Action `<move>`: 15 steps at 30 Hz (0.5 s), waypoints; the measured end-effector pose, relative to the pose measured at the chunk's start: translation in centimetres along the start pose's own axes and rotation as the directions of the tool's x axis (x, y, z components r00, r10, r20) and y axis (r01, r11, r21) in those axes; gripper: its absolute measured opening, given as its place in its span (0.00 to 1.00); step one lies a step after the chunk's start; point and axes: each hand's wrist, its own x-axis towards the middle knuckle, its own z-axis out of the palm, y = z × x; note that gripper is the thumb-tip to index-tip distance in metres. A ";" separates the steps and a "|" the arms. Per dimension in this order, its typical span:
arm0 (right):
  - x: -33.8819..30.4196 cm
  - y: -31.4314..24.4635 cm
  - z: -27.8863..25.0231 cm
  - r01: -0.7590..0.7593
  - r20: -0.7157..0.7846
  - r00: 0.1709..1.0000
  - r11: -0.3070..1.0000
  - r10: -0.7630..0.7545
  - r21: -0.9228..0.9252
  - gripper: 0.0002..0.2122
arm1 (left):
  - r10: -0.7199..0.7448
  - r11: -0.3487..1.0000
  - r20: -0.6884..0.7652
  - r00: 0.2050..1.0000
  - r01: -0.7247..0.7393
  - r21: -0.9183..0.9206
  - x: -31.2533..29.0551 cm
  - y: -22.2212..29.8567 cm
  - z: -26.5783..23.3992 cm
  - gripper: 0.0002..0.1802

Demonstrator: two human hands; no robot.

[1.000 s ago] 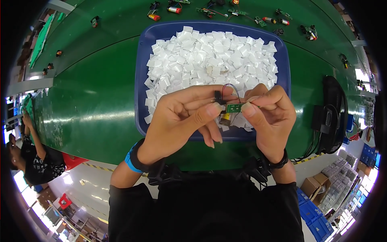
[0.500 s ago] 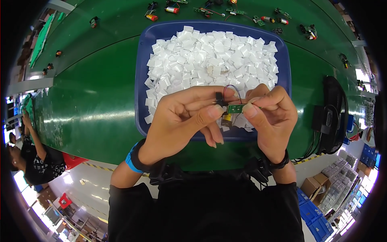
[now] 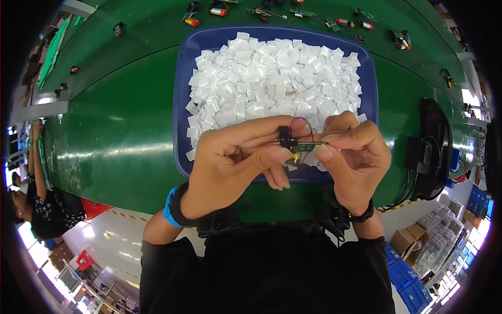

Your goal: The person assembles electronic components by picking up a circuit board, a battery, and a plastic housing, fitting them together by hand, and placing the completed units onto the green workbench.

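Both hands hold one small electronic assembly above the near edge of a blue tray (image 3: 180, 110). Between my right thumb and fingers is the end of its small green circuit board (image 3: 306, 148), seen nearly edge-on; my right hand (image 3: 361, 157) is closed on it. My left hand (image 3: 225, 167) pinches the other side, near a black plastic part (image 3: 285, 136). A thin dark wire loops up between the hands. Below the board shows part of a yellow cylinder (image 3: 294, 158), mostly hidden by fingers. White square pieces (image 3: 272, 73) fill the tray in a loose heap.
Several similar circuit boards with red and yellow cylinders, such as this battery-like one (image 3: 218, 11), lie along the far side of the green table (image 3: 120, 115). A black mesh object (image 3: 433, 152) with cables stands at right. Another person (image 3: 44, 204) is at the far left.
The circuit board has tilted from showing its face to nearly edge-on. My right hand has shifted slightly right, and my left hand slightly left and down.
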 end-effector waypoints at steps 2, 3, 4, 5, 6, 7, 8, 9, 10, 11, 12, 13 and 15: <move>0.0 0.0 -0.1 -0.006 0.008 1.000 1.000 0.006 0.005 0.11 | 0.008 1.000 -0.007 1.000 -0.008 0.023 -0.1 0.0 0.0 0.19; 0.0 0.0 -0.1 -0.011 0.016 1.000 1.000 0.011 0.008 0.10 | 0.006 1.000 -0.007 1.000 -0.006 0.023 -0.1 -0.1 0.0 0.19; -0.1 0.0 -0.2 -0.017 0.024 1.000 1.000 0.016 0.011 0.10 | 0.008 1.000 -0.010 1.000 -0.008 0.025 -0.2 0.0 0.1 0.19; -0.1 0.0 -0.2 -0.018 0.023 1.000 1.000 0.018 0.012 0.10 | 0.010 1.000 -0.014 1.000 -0.010 0.028 -0.2 0.0 0.1 0.19; -0.1 0.0 -0.1 -0.017 0.027 0.999 1.000 0.017 0.011 0.10 | 0.012 0.999 -0.018 1.000 -0.011 0.031 -0.3 0.0 0.2 0.19; -0.1 0.0 -0.1 -0.017 0.031 0.999 1.000 0.017 0.010 0.10 | 0.010 0.999 -0.019 1.000 -0.010 0.031 -0.3 0.0 0.2 0.19; -0.1 0.0 0.0 -0.017 0.034 0.999 1.000 0.016 0.008 0.10 | -0.003 0.999 -0.012 1.000 0.004 0.053 -0.3 0.1 0.2 0.19; -0.2 0.0 0.0 -0.019 0.033 0.999 1.000 0.019 0.008 0.10 | -0.017 0.997 -0.006 1.000 0.018 0.076 -0.3 0.2 0.1 0.21; -0.3 0.1 0.0 -0.020 0.026 0.999 1.000 0.019 0.020 0.11 | -0.032 0.995 -0.001 1.000 0.031 0.098 -0.3 0.3 0.2 0.24; -0.3 0.2 0.0 -0.021 0.019 1.000 0.999 0.021 0.032 0.11 | -0.034 0.995 -0.001 0.999 0.034 0.097 -0.2 0.4 0.3 0.24; -0.4 0.3 -0.1 -0.022 0.012 1.000 0.999 0.022 0.044 0.11 | -0.054 0.993 -0.019 0.998 0.055 0.103 -0.2 0.7 0.4 0.24; -0.4 0.3 -0.1 -0.025 0.011 1.000 0.999 0.024 0.044 0.11 | -0.073 0.991 -0.036 0.997 0.077 0.110 -0.2 1.0 0.6 0.25; -0.3 0.4 -0.2 0.002 0.038 0.999 1.000 -0.003 0.023 0.11 | -0.095 0.988 -0.051 0.994 0.100 0.114 -0.2 1.0 0.8 0.25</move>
